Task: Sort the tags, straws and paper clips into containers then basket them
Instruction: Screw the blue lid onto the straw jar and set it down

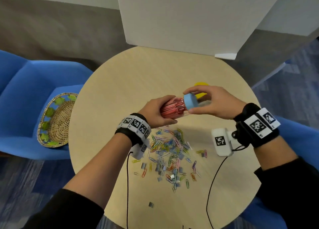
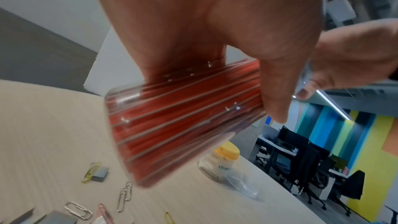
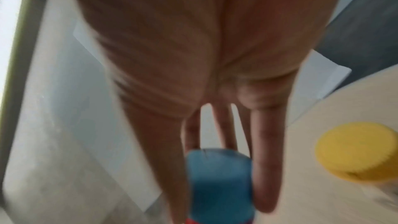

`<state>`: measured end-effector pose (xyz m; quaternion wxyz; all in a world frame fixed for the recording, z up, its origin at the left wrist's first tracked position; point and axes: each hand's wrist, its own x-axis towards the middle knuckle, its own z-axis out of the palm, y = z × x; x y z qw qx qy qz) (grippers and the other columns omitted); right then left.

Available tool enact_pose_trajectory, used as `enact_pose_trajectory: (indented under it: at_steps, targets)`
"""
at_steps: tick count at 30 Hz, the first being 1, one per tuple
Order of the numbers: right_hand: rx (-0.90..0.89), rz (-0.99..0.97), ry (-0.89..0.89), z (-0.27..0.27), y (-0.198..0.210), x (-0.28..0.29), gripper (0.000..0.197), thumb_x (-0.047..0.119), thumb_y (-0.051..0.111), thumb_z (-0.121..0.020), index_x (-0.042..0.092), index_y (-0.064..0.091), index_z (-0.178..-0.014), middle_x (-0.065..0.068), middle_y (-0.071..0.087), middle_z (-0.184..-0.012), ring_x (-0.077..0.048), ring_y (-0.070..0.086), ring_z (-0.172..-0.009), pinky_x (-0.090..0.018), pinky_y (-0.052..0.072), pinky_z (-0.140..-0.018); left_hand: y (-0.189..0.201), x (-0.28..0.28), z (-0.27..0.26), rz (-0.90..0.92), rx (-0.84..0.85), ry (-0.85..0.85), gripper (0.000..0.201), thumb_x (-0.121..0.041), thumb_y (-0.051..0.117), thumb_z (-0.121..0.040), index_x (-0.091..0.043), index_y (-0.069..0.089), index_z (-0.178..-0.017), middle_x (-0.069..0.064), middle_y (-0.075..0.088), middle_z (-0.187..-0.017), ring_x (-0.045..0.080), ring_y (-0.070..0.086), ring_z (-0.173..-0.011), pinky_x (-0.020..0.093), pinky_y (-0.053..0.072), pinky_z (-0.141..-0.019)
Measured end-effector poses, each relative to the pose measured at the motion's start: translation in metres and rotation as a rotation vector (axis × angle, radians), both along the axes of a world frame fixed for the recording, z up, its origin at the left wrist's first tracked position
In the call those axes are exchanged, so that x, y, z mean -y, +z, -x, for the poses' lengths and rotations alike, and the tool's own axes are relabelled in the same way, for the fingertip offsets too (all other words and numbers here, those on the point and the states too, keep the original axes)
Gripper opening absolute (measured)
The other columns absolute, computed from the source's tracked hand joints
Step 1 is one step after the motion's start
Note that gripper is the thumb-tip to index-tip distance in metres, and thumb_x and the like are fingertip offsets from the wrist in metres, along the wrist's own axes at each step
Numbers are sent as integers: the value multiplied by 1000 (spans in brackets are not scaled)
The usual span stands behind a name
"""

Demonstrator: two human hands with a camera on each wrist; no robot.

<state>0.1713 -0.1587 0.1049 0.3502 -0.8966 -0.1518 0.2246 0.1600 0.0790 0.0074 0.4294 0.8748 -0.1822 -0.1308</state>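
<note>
- jar [image 1: 172, 108] of red straws lies tilted between the hands, long axis running left hand [image 1: 156, 112] to right hand [image 1: 213, 102]
- left grips the body, right pinches the blue lid [image 1: 190, 101] at its mouth end
- clips [image 1: 170, 151] loose on the round table [image 1: 138, 73], just below both wrists
- basket [image 1: 55, 120] on blue chair, well left of left hand

Bench [image 1: 138, 77]: pale wood-grain laminate, matt. Straw jar [image 2: 185, 122]: clear glossy plastic; blue lid [image 1: 190, 101] smooth matt plastic. Paper clips [image 1: 165, 147]: coloured coated wire, some bare metal. Basket [image 1: 57, 120]: coarse woven straw. Armchair [image 1: 22, 83]: blue cloth.
</note>
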Motion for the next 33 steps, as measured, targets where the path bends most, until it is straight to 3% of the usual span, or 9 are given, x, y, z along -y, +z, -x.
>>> enact_pose_trajectory:
  at_steps: [8,11,13,15,19,22,27,30,33]
  targets:
    - [83,-34,-135,2,-36,-12,51,52,76,-76,39,62,-123,2,71,-99,-7,70,-78,-30,57,-82,-20,-7,-9,-43,51,12,88,-34,87,-66,-15,45,-141,5,62,-127,19,61,-113,26,44,-94]
    - [111,-80,-315,0,-47,-15,34,57,64,-86,28,71,-103,-1,73,-78,-11,70,-60,-33,57,-75,-28,1,-15,-43,82,4,87,-34,87,-66,-15,46,-140,5,62,-126,19,61,-111,27,46,-95]
    - [37,-121,-474,-8,-55,-6,41,55,52,-95,19,72,-93,-10,70,-66,-19,66,-50,-39,60,-67,-34,12,-21,14,104,68,86,-34,87,-66,-15,46,-139,3,62,-125,17,62,-110,29,48,-96]
    - [-35,-99,-616,-16,-64,15,43,50,47,-98,14,70,-94,-15,68,-70,-25,61,-49,-43,60,-57,-40,22,-30,81,100,183,84,-40,85,-67,-19,45,-138,-1,63,-124,14,62,-109,27,48,-96]
    - [-37,206,-716,-27,-96,69,17,27,57,-91,20,69,-99,-11,69,-86,-25,69,-61,-40,62,-58,-53,32,-48,161,70,347,75,-33,83,-73,-20,43,-136,-8,61,-115,5,57,-104,16,43,-89]
    - [-81,395,-677,-30,-123,91,29,25,60,-87,30,64,-115,-14,65,-110,-33,70,-83,-45,61,-73,-65,37,-57,194,48,394,74,-27,82,-76,-16,42,-137,-6,60,-119,7,56,-109,16,42,-90]
    - [-120,499,-514,-27,-161,93,43,28,64,-89,29,56,-132,-14,66,-121,-34,66,-100,-42,56,-88,-75,37,-67,230,17,474,76,-25,83,-74,-19,42,-137,-22,56,-108,4,56,-103,5,42,-85]
    - [-71,544,-490,-23,-175,90,36,25,61,-92,23,61,-128,-15,63,-125,-36,62,-108,-36,51,-89,-76,36,-69,221,8,469,78,-23,83,-74,-18,40,-140,-19,55,-111,6,55,-104,10,44,-88]
    - [-5,527,-569,-18,-178,87,21,21,59,-93,15,72,-108,-19,69,-107,-37,65,-94,-34,51,-79,-76,36,-69,209,-19,478,79,-26,83,-74,-18,40,-140,-13,57,-115,8,56,-108,19,46,-93]
